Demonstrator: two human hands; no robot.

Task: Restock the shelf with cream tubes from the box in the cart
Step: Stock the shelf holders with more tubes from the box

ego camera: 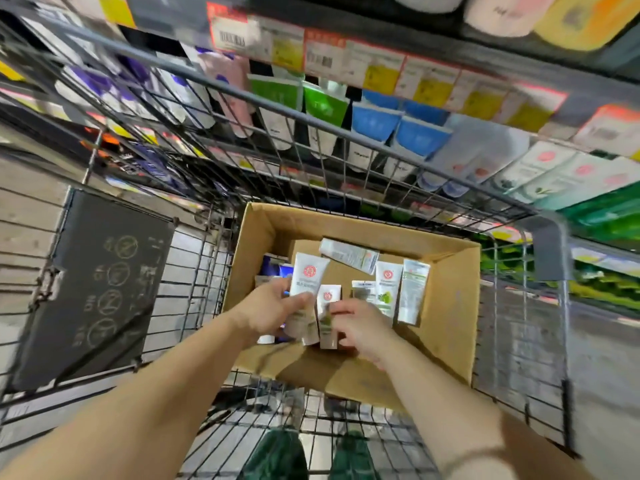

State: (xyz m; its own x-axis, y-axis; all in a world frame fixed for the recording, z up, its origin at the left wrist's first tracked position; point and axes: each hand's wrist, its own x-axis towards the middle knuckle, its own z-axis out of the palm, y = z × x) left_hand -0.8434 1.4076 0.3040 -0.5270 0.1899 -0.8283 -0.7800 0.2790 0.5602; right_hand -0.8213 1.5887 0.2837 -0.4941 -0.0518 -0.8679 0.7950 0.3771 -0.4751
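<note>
An open cardboard box [446,299] sits in the wire cart [194,271]. Several cream tubes lie inside it. My left hand [266,310] grips a large white tube with a red round logo [308,282]. My right hand [360,323] closes its fingers on a smaller white tube with the same logo [328,299] beside it. More tubes [388,289] lie to the right, and one [348,255] lies slanted at the back. Blue items [275,268] show at the box's left side. The shelf [346,126] beyond the cart holds rows of tubes.
A dark child-seat flap with warning icons [100,285] hangs on the cart's left. The cart's rim [311,116] runs between the box and the shelf. Price labels [381,71] line the shelf edge above. Two green shoes [277,455] show under the cart.
</note>
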